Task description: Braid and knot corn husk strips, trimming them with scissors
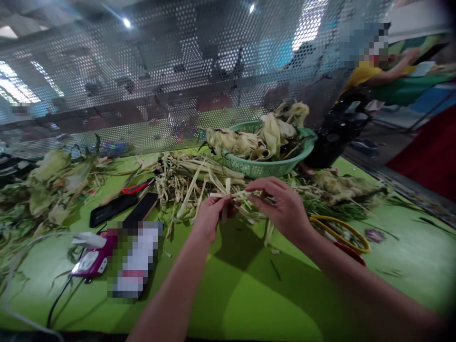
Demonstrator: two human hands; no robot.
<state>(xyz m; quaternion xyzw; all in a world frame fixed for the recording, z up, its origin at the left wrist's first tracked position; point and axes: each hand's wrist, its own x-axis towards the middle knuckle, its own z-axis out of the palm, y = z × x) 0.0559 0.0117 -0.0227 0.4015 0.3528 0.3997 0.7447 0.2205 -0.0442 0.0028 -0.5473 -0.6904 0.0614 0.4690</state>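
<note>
My left hand (212, 216) and my right hand (281, 204) meet above the green table (242, 294), both pinched on pale dried husk strips (231, 194) held between them. The strips cross and stick out to the left and upward from my fingers. Just behind my hands lies a loose pile of more husk strips (192, 178). Behind that stands a green plastic basket (267, 166) filled with dried husks.
Yellow-handled scissors (342, 232) lie right of my right hand. Left of my hands lie a black phone (142, 209), a dark flat case (110, 211), a red-handled tool (137, 187) and a pink device (92, 261) with cable. Leafy husks are heaped at far left (53, 180). A perforated metal screen (178, 71) backs the table. Another person sits at far right.
</note>
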